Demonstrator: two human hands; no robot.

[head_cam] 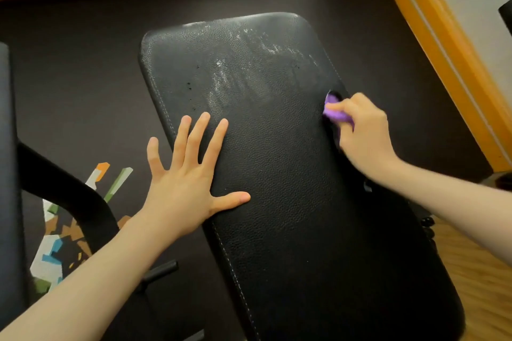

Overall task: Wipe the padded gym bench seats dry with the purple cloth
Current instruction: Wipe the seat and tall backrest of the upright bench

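The right hand (pixel 363 130) grips the bunched purple cloth (pixel 336 112) at its fingertips against the black padded leather bench seat (pixel 277 174); the left hand (pixel 188 174) presses flat, fingers spread.

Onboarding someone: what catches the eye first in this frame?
The black padded bench seat fills the centre, with whitish wet streaks on its far half. The right hand grips the purple cloth at the seat's right edge; the left hand lies flat on its left edge.

You get soft, dim indoor light; pale glare streaks far end of bench pad (pixel 277 174); right hand (pixel 363 130) beside pad motion-blurred; edges bow.
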